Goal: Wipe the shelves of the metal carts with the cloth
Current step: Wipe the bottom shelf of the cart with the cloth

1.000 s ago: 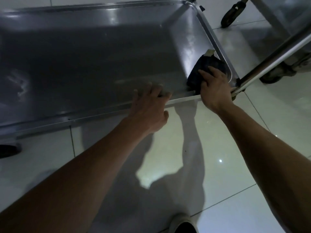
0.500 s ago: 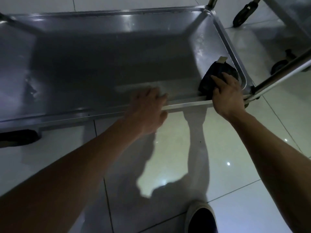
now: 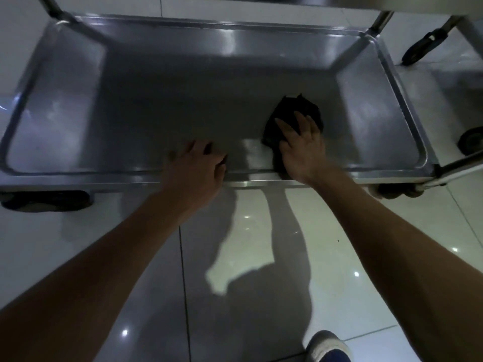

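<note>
The bottom shelf (image 3: pixel 183 105) of a metal cart fills the upper half of the head view, a shallow steel tray with raised rims. A dark cloth (image 3: pixel 290 113) lies bunched on the shelf, right of centre near the front rim. My right hand (image 3: pixel 300 147) presses flat on the cloth with fingers spread. My left hand (image 3: pixel 196 168) rests over the front rim near the middle, its fingers bent down over the edge onto the shelf.
Upright cart posts (image 3: pixel 381 22) rise at the back corners. A second cart's wheel (image 3: pixel 423 45) stands at the far right, another wheel (image 3: pixel 470 139) beside the shelf. Glossy white floor tiles (image 3: pixel 248 244) lie below, with my shoe (image 3: pixel 326 346) at the bottom.
My right hand has slid the cloth leftward from the shelf's front right corner toward the middle. My left hand stays on the front rim. The view has shifted to centre the shelf.
</note>
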Available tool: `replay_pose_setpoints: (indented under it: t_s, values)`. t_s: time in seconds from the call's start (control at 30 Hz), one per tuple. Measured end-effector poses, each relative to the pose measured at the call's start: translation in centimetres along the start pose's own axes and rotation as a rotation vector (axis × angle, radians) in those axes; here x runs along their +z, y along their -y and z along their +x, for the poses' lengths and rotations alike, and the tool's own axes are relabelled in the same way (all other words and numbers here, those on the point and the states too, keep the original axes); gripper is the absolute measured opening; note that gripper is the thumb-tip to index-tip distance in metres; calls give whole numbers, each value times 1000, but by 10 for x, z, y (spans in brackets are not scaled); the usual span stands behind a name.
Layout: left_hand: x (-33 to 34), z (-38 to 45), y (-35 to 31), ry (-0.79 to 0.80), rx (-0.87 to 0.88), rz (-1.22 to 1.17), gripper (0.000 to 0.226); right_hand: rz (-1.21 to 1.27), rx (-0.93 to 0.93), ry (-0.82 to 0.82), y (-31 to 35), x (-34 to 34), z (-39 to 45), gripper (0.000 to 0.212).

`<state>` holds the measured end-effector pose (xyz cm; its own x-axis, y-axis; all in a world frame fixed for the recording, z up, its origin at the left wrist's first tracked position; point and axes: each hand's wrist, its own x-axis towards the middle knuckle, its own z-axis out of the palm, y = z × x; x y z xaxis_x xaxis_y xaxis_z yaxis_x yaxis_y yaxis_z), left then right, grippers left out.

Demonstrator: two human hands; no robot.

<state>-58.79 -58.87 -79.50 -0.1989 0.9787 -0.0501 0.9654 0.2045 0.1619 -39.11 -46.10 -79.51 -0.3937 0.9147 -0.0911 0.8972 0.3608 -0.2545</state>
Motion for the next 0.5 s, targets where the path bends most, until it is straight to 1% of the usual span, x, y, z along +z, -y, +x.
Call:
replay_pose_setpoints:
  t_s: [0.17, 0.27, 0.4, 0.5]
  values:
    - [4, -6, 3, 18, 0, 17, 41, 78, -198, 53, 68, 26, 25, 57]
    - [-1, -5, 4, 52, 3, 17, 46, 149, -284, 91, 99, 33, 41, 56]
    - [-7, -7, 2, 74, -3, 22, 48, 221, -363, 101, 91, 30, 47, 53]
    - [-12, 0, -5, 73, -54, -9, 40, 219, -390, 68, 62, 23, 48, 52]
